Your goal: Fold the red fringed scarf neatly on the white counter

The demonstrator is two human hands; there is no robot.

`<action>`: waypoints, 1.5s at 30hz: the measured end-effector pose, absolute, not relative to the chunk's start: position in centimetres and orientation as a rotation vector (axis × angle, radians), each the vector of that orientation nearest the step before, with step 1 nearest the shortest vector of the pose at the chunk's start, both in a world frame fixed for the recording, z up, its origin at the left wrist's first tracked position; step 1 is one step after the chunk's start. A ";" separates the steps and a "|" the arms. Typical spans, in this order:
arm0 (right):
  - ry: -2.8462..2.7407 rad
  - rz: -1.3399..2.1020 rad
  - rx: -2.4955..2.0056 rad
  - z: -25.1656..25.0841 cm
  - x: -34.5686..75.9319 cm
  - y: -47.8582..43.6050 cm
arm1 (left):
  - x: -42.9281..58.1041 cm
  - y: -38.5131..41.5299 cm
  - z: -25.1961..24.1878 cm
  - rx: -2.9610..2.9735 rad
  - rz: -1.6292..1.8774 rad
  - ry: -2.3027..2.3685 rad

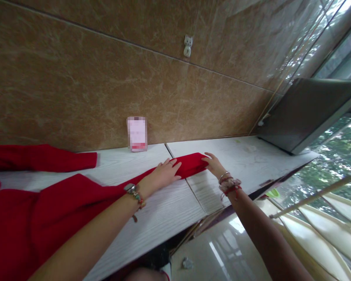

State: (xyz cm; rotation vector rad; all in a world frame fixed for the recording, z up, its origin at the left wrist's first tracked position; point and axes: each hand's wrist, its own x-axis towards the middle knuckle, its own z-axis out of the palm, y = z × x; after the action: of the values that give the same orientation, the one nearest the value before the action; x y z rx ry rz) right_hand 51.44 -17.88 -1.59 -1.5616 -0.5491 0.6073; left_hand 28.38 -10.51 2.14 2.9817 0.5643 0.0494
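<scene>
A red garment (pixel 73 203) lies across the pale wood-grain counter (pixel 152 210), spreading over the left side. One long narrow part of it reaches toward the middle. My left hand (pixel 165 175) rests flat on that part with its fingers spread. At the far end of the same part, my right hand (pixel 213 164) pinches the red cloth edge between thumb and fingers. Another red strip of cloth, like a sleeve, lies at the back left near the wall.
A pink phone-like object (pixel 137 134), blurred, leans on the brown marbled wall (pixel 105 89). A white cat-shaped hook (pixel 187 46) is on the wall. At the right stand a dark grey panel (pixel 310 113) and a cream railing (pixel 318 195).
</scene>
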 end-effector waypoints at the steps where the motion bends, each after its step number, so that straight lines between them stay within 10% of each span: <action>1: -0.536 0.627 -1.538 -1.3 51.5 -17.9 | 29.3 -11.0 1.7 2.991 0.142 0.620; 45: -1.138 0.052 -2.101 -2.1 51.6 -16.8 | 32.2 -13.0 -2.2 3.037 0.157 0.734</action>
State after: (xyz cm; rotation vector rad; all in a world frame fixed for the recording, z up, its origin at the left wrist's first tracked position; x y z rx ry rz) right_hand 51.62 -16.76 -2.08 -2.1008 -1.1381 0.0519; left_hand 32.22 -13.01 -2.24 3.0371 0.7337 0.1573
